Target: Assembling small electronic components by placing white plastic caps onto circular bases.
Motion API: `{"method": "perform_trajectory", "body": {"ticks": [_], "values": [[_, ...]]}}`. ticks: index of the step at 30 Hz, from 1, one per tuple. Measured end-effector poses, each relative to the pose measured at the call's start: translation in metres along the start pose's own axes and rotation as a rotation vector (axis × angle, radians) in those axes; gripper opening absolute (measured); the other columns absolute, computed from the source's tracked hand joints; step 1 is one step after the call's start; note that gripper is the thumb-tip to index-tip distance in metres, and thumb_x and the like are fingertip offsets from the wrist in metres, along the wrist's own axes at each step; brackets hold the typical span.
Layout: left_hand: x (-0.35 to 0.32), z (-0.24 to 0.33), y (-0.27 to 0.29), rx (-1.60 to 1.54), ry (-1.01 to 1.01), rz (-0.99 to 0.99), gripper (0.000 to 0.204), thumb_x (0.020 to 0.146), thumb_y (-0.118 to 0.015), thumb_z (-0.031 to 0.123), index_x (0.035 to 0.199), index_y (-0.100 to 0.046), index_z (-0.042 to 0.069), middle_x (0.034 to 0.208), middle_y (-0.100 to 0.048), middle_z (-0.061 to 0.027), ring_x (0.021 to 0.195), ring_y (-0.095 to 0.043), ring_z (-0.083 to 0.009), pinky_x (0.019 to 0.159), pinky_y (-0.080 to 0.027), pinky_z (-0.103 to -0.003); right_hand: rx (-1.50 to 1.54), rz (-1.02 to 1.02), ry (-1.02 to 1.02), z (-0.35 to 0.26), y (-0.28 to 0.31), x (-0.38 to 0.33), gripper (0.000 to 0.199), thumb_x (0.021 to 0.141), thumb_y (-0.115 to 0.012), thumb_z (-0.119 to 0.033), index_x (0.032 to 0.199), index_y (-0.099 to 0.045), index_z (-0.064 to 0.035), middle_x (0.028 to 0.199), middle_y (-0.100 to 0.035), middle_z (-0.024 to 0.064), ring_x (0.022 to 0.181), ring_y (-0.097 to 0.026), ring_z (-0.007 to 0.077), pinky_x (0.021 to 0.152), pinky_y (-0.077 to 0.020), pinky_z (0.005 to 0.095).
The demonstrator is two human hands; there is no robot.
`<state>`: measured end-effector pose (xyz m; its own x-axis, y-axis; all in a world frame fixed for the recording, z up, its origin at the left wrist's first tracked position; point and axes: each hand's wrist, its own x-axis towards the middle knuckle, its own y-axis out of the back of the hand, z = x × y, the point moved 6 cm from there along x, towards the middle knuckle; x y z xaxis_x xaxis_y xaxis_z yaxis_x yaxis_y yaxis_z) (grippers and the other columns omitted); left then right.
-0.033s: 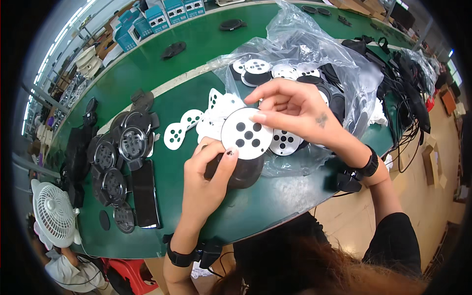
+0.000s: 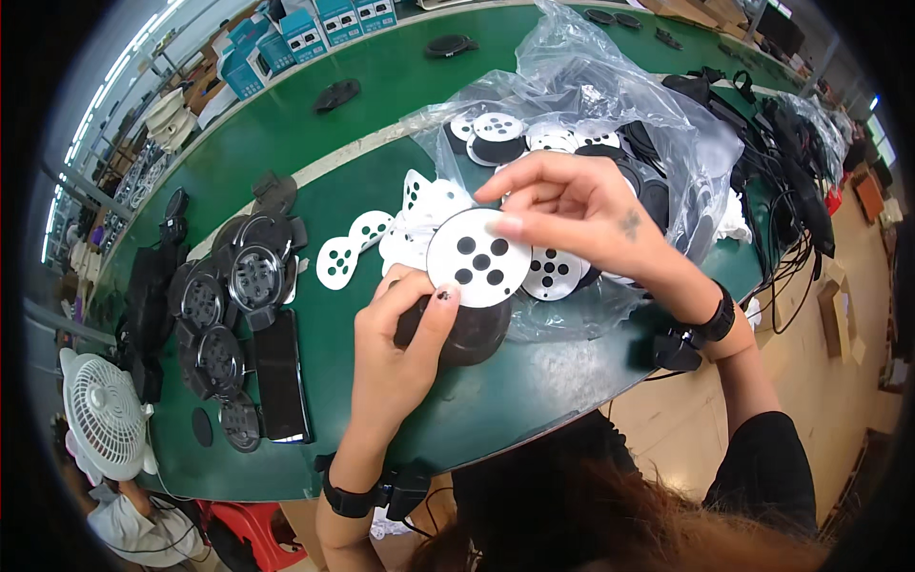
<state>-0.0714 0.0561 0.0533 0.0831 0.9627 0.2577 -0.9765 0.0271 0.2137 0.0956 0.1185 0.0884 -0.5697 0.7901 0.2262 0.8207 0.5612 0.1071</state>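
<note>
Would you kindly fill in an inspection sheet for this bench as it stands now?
Surface: green table, pale stripe across it.
Job's things: white disc with dark holes; black round part under it.
Clutter: clear bag of discs; loose white backings; black round parts; black slab.
Grippers: left hand on the black part; right hand pinching the disc.
Cables: black tangle at the right.
Surroundings: white fan; blue boxes; another person's sleeve, lower left.
</note>
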Motion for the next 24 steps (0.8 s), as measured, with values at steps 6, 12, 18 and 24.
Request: {"method": "perform_trajectory", "body": {"ticks": [6,12,18,24], "values": [[-0.004,-0.002,0.005,-0.07,0.138,0.041,0.015,0.091,-0.055,0.011,0.086,-0.055,-0.002,0.08,-0.051,-0.0024,0.073,-0.045,-0.0079,0.067,-0.036,-0.022,0.174,-0.109,-0.113,0.005,-0.001,0.0,0.024,0.089,-0.059,-0.012,0.102,-0.064,0.0082,0.089,-0.068,0.015,0.072,-0.067,0.0156,0.069,-0.0559,0.0259],[-0.004,-0.004,0.01,-0.115,0.128,0.113,0.014,0.091,-0.054,0.011,0.085,-0.055,-0.001,0.08,-0.049,-0.0013,0.072,-0.043,-0.0067,0.065,-0.034,-0.021,0.297,-0.146,-0.204,0.006,-0.004,-0.006,0.025,0.086,-0.062,-0.009,0.102,-0.063,0.0104,0.09,-0.068,0.018,0.075,-0.068,0.0187,0.07,-0.0576,0.0278],[-0.005,-0.004,0.012,-0.078,0.096,0.134,0.015,0.09,-0.055,0.013,0.084,-0.055,-0.001,0.079,-0.05,-0.0021,0.072,-0.043,-0.0083,0.066,-0.034,-0.022,0.315,-0.141,-0.273,0.007,-0.007,-0.008,0.025,0.083,-0.065,-0.005,0.102,-0.062,0.0116,0.09,-0.067,0.021,0.077,-0.069,0.0212,0.07,-0.0588,0.0296],[-0.005,-0.002,0.013,-0.024,0.08,0.141,0.015,0.09,-0.055,0.013,0.083,-0.055,-0.001,0.078,-0.051,-0.0027,0.073,-0.043,-0.009,0.066,-0.034,-0.023,0.341,-0.148,-0.28,0.009,-0.008,-0.009,0.026,0.083,-0.064,-0.005,0.102,-0.062,0.012,0.091,-0.067,0.0217,0.078,-0.069,0.0229,0.07,-0.0591,0.0306]]}}
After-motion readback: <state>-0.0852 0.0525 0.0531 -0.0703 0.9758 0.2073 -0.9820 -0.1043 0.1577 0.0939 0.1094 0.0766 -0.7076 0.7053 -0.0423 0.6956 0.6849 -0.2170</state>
